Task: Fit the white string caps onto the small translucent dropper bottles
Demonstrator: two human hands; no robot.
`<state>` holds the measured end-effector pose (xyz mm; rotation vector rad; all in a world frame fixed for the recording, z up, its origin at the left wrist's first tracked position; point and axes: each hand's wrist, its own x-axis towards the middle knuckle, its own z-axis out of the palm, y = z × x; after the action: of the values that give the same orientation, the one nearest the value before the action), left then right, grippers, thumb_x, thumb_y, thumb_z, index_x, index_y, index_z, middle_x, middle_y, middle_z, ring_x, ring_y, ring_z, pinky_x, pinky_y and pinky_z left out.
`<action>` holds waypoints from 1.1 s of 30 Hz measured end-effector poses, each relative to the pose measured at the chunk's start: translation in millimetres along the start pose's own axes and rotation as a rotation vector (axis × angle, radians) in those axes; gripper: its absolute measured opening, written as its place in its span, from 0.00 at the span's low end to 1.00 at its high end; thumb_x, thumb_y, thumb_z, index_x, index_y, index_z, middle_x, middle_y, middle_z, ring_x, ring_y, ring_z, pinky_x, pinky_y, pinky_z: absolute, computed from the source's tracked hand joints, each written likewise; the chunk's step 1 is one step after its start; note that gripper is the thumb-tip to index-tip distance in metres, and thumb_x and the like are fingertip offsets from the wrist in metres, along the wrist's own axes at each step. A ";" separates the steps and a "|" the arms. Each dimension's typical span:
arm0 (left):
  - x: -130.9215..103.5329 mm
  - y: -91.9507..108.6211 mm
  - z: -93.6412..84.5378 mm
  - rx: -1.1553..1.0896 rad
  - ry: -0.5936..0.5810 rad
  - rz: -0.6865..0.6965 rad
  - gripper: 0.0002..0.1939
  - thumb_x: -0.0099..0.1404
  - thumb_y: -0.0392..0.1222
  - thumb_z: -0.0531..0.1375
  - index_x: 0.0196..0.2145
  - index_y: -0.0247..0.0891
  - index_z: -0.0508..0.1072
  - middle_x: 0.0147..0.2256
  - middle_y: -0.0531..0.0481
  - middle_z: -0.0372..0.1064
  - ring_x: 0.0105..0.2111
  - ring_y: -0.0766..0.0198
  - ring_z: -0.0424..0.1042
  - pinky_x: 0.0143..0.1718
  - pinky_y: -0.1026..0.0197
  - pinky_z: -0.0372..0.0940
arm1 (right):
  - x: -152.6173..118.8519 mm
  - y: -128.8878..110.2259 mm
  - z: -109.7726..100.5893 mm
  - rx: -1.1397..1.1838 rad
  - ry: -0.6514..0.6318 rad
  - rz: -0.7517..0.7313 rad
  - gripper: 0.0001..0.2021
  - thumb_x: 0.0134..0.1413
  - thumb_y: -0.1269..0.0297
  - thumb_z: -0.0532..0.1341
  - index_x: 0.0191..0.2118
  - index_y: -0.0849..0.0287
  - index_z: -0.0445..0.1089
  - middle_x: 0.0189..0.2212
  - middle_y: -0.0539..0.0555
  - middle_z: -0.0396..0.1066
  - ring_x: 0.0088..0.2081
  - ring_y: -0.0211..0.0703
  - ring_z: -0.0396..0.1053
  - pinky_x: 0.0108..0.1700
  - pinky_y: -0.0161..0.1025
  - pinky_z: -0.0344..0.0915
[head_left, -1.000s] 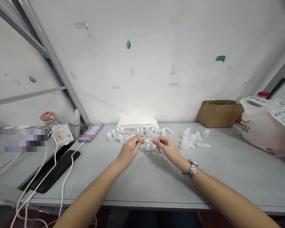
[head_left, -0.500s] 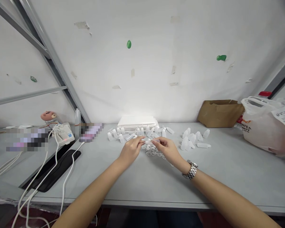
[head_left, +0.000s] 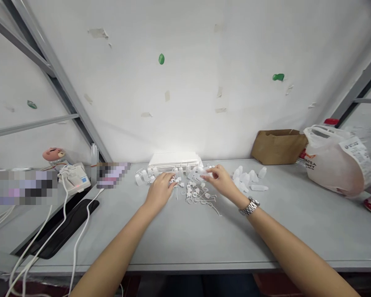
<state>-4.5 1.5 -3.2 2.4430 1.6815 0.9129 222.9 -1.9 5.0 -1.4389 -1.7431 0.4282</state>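
Observation:
My left hand (head_left: 160,190) has its fingers pinched by a small white cap piece with a thin strap (head_left: 177,182), left of the pile of looped white caps (head_left: 198,193). My right hand (head_left: 221,181) pinches a translucent small bottle (head_left: 200,173) just above that pile. Several small white bottles stand or lie behind my hands, in front of a stack of white boxes (head_left: 174,159). To the right of my right hand lies another group of translucent bottles (head_left: 245,177).
A brown paper bag (head_left: 278,146) and a white plastic bag (head_left: 335,163) stand at the right. On the left are a power strip (head_left: 77,177), white cables (head_left: 86,222), a black case (head_left: 68,227) and a pink figure (head_left: 53,154).
My hands have moved apart, the left one leftward and the right one slightly rightward. The cap pile between them shows more fully. The camera view has shifted a little.

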 end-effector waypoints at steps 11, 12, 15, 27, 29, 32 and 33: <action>1.2 1.2 -13.4 0.182 -0.356 -0.263 0.14 0.57 0.52 0.54 0.24 0.39 0.67 0.32 0.46 0.70 0.32 0.58 0.69 0.25 0.63 0.56 | 10.3 37.7 8.9 -0.433 -0.015 0.183 0.08 0.54 0.64 0.53 0.34 0.65 0.64 0.29 0.61 0.70 0.31 0.46 0.67 0.28 0.36 0.54; 0.5 1.4 -12.9 0.181 -0.371 -0.261 0.14 0.56 0.52 0.55 0.24 0.39 0.67 0.32 0.46 0.70 0.32 0.57 0.69 0.25 0.63 0.56 | 10.9 38.5 9.6 -0.452 -0.016 0.188 0.08 0.54 0.65 0.53 0.34 0.65 0.64 0.31 0.63 0.70 0.33 0.47 0.68 0.29 0.36 0.54; -2.0 1.0 -10.3 0.178 -0.379 -0.243 0.11 0.54 0.50 0.56 0.25 0.39 0.67 0.34 0.46 0.70 0.36 0.55 0.69 0.26 0.63 0.57 | 13.9 41.0 8.3 -0.486 -0.025 0.203 0.10 0.55 0.65 0.53 0.35 0.68 0.65 0.33 0.67 0.70 0.35 0.50 0.68 0.30 0.37 0.54; -2.3 4.1 -5.2 0.145 -0.270 -0.215 0.09 0.57 0.47 0.55 0.31 0.39 0.66 0.35 0.46 0.69 0.37 0.57 0.68 0.28 0.62 0.58 | 14.0 20.2 -21.3 -0.453 0.053 0.196 0.20 0.56 0.57 0.51 0.48 0.69 0.62 0.36 0.63 0.68 0.37 0.49 0.67 0.36 0.39 0.59; -2.1 5.0 -5.7 0.122 -0.242 -0.211 0.10 0.58 0.48 0.54 0.32 0.39 0.66 0.35 0.47 0.69 0.35 0.58 0.68 0.27 0.63 0.58 | 1.9 6.9 -43.7 -0.472 0.159 0.152 0.20 0.56 0.55 0.51 0.47 0.65 0.64 0.35 0.60 0.68 0.35 0.49 0.67 0.35 0.40 0.59; -1.9 5.9 -6.5 0.107 -0.226 -0.213 0.12 0.59 0.49 0.52 0.35 0.40 0.65 0.33 0.47 0.68 0.33 0.58 0.68 0.26 0.63 0.57 | -36.4 2.4 -77.7 -0.536 0.241 0.103 0.18 0.56 0.52 0.50 0.44 0.58 0.66 0.33 0.57 0.67 0.29 0.45 0.66 0.32 0.41 0.60; -1.9 6.4 -6.8 0.107 -0.222 -0.215 0.12 0.60 0.49 0.51 0.35 0.40 0.65 0.33 0.48 0.68 0.33 0.58 0.68 0.26 0.63 0.56 | -53.3 7.2 -86.1 -0.546 0.232 0.061 0.19 0.55 0.50 0.50 0.44 0.56 0.66 0.33 0.57 0.67 0.28 0.44 0.66 0.32 0.41 0.61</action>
<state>-2.8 -4.7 3.8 2.2658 1.9046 0.5187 293.8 -69.2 32.6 -1.8372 -1.6981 -0.2028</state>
